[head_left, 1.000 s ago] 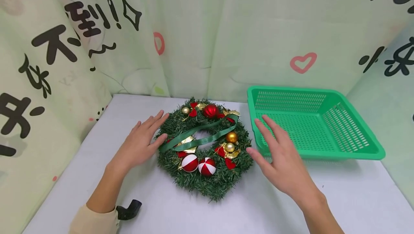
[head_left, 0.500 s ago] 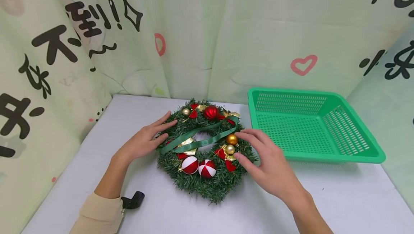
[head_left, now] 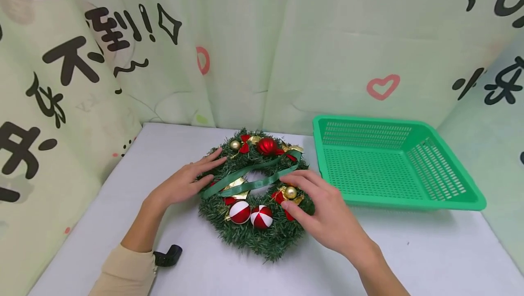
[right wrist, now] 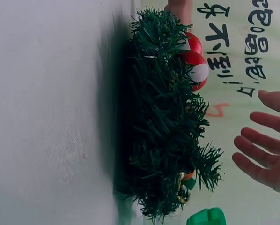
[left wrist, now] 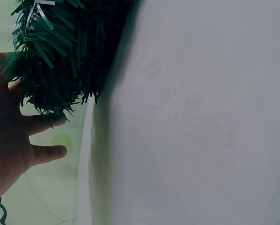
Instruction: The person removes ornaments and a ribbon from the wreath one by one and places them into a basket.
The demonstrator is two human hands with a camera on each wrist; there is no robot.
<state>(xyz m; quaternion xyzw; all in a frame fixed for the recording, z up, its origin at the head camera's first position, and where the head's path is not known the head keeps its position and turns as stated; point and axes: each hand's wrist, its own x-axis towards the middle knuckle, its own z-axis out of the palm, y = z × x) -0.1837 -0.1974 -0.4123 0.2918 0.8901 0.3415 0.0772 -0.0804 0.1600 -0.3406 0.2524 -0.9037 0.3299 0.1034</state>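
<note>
At the far left, beyond my beige sleeve (head_left: 126,271), my left hand (head_left: 184,183) lies with its fingers spread and fairly straight over the left edge of the Christmas wreath (head_left: 254,243); they touch the needles but are curled round nothing. The wreath lies flat on the white tabletop (head_left: 229,280), between my hands. A dark green ribbon (head_left: 268,179) crosses its centre hole, two red-and-white baubles (head_left: 239,212) sit on the near side, and a ribbed red bauble (head_left: 267,146) on the far side. I'd judge it light, with springy, slightly scratchy foliage over a stiffer ring; the baubles look smooth, probably slippery and easily knocked loose, so I'd take hold by the bare outer greenery, left and right. My right hand (head_left: 325,209) hovers above the right side near a small gold bauble (head_left: 290,192), fingers parted and gently bent, holding nothing. Just beyond, the green plastic basket (head_left: 413,205) stands at the right.
</note>
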